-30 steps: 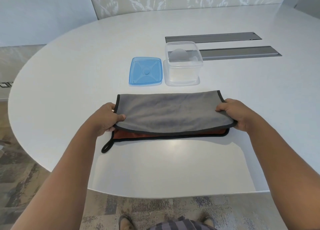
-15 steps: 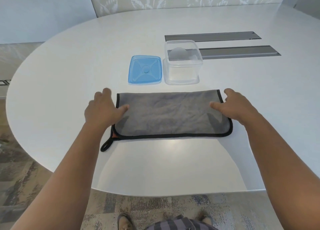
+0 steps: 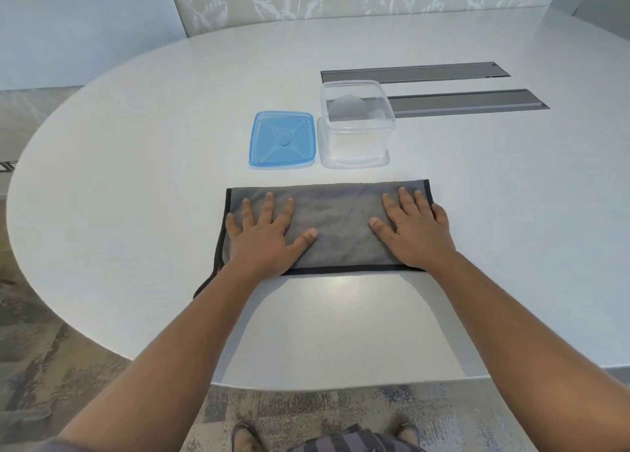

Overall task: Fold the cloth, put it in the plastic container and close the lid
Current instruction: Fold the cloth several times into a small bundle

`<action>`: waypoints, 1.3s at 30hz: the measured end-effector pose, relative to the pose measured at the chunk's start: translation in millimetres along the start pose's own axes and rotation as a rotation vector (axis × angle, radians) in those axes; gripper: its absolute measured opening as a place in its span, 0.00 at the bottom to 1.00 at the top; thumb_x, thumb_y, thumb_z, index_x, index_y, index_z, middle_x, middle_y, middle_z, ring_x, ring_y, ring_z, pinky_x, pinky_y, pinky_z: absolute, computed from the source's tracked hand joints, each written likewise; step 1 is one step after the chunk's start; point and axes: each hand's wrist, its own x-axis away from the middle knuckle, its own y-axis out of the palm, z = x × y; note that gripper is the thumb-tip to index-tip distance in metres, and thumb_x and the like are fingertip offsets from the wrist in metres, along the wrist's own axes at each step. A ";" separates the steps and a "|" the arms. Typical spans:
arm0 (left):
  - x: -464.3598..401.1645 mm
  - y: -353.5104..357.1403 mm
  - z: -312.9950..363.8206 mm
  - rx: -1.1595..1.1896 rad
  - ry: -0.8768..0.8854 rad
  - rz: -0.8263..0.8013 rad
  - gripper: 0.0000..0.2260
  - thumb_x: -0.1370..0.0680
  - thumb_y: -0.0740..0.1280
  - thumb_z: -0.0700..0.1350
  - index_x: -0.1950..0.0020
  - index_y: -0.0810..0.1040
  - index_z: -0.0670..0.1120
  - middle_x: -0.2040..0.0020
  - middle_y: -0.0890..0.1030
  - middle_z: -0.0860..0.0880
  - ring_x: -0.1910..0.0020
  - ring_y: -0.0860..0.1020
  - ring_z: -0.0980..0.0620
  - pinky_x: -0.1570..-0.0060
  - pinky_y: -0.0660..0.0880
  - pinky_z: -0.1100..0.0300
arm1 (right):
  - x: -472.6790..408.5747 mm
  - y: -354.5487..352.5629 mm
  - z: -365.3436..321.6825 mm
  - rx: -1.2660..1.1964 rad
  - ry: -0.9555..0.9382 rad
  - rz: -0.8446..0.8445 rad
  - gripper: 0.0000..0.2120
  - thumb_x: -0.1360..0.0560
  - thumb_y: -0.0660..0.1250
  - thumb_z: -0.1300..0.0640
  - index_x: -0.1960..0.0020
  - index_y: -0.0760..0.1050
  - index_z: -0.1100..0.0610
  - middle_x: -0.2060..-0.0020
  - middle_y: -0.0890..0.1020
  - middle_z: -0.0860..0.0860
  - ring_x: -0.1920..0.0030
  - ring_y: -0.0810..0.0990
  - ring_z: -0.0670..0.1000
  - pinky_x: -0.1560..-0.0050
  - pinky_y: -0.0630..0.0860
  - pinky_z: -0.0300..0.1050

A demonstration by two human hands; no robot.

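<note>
A grey cloth (image 3: pixel 341 219) with black trim lies folded in half on the white table (image 3: pixel 136 178), a long flat rectangle with a small black loop at its near left corner. My left hand (image 3: pixel 266 236) rests flat on its left part, fingers spread. My right hand (image 3: pixel 412 230) rests flat on its right part, fingers spread. Behind the cloth stands a clear plastic container (image 3: pixel 356 124), upright, without its lid and nothing in it. Its blue lid (image 3: pixel 282 139) lies flat on the table just left of the container.
Two long grey cable slots (image 3: pixel 467 102) are set into the table behind and to the right of the container. The table's curved near edge runs below my forearms, with patterned carpet and my feet beneath.
The raised top layer of the cloth came down onto the orange underside, hiding it. Both hands let go of the corners and moved inward to lie flat on the cloth.
</note>
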 end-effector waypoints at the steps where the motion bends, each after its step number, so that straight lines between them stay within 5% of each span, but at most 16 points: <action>1: -0.9 -0.1 -0.8 0.001 -0.038 -0.009 0.45 0.32 0.38 0.84 0.19 0.42 0.65 0.16 0.42 0.51 0.19 0.39 0.37 0.27 0.35 0.32 | -0.7 -0.2 0.2 0.000 0.007 -0.001 0.40 0.24 0.36 0.26 0.17 0.46 0.43 0.16 0.46 0.50 0.18 0.41 0.55 0.21 0.42 0.60; 5: -3.5 -3.2 -4.8 0.004 -0.104 0.001 0.46 0.33 0.36 0.84 0.18 0.48 0.64 0.15 0.47 0.48 0.18 0.44 0.38 0.27 0.38 0.33 | -2.2 -2.3 -1.0 0.005 0.024 0.000 0.41 0.25 0.37 0.25 0.17 0.46 0.42 0.16 0.45 0.51 0.17 0.42 0.54 0.21 0.43 0.60; 8: -6.5 -10.8 -8.9 -0.020 -0.100 0.127 0.43 0.28 0.37 0.79 0.22 0.62 0.57 0.20 0.60 0.42 0.22 0.56 0.39 0.27 0.50 0.37 | -5.0 -6.3 -1.2 0.006 0.028 0.021 0.39 0.24 0.42 0.25 0.20 0.57 0.45 0.17 0.53 0.52 0.18 0.49 0.56 0.23 0.49 0.61; 11: -11.8 -13.0 -14.4 0.000 -0.046 0.173 0.40 0.25 0.40 0.77 0.21 0.61 0.55 0.17 0.54 0.42 0.19 0.49 0.41 0.24 0.47 0.42 | -14.8 -14.2 -7.2 0.003 0.037 0.106 0.37 0.26 0.46 0.26 0.30 0.69 0.50 0.21 0.63 0.55 0.21 0.57 0.57 0.26 0.55 0.61; 18: -18.3 -10.3 -33.6 0.047 -0.099 0.030 0.48 0.30 0.39 0.82 0.16 0.45 0.58 0.15 0.43 0.47 0.18 0.40 0.45 0.21 0.44 0.44 | -21.9 -2.9 1.3 -0.032 0.071 0.038 0.47 0.27 0.37 0.23 0.16 0.47 0.49 0.16 0.46 0.54 0.17 0.43 0.53 0.20 0.44 0.57; 26: -21.8 -19.7 -21.3 -0.003 -0.127 0.037 0.45 0.27 0.39 0.78 0.17 0.54 0.54 0.15 0.49 0.46 0.17 0.44 0.44 0.24 0.41 0.38 | -22.8 -6.7 -7.1 0.023 0.129 0.052 0.44 0.23 0.39 0.27 0.17 0.47 0.54 0.16 0.46 0.56 0.18 0.39 0.58 0.21 0.41 0.62; 30: -31.1 -20.5 20.7 0.077 0.162 0.135 0.34 0.21 0.43 0.68 0.17 0.55 0.54 0.15 0.50 0.49 0.17 0.45 0.44 0.23 0.45 0.42 | -25.3 -5.4 -43.6 -0.010 -0.129 0.171 0.33 0.19 0.47 0.39 0.17 0.52 0.50 0.17 0.53 0.52 0.18 0.45 0.58 0.22 0.45 0.62; 35: -41.8 -5.2 55.3 0.093 0.392 0.071 0.27 0.16 0.49 0.53 0.16 0.52 0.53 0.16 0.53 0.52 0.17 0.49 0.47 0.21 0.45 0.45 | -36.7 4.0 -68.2 -0.029 -0.269 0.041 0.29 0.16 0.45 0.44 0.17 0.50 0.48 0.16 0.52 0.48 0.17 0.46 0.54 0.21 0.45 0.60; 39: -49.1 -0.1 42.5 0.027 0.303 0.014 0.29 0.18 0.45 0.62 0.17 0.50 0.59 0.16 0.50 0.55 0.17 0.47 0.46 0.22 0.42 0.39 | -40.0 7.1 -53.3 -0.010 -0.194 0.029 0.36 0.20 0.41 0.34 0.17 0.48 0.48 0.16 0.50 0.49 0.17 0.46 0.54 0.21 0.44 0.60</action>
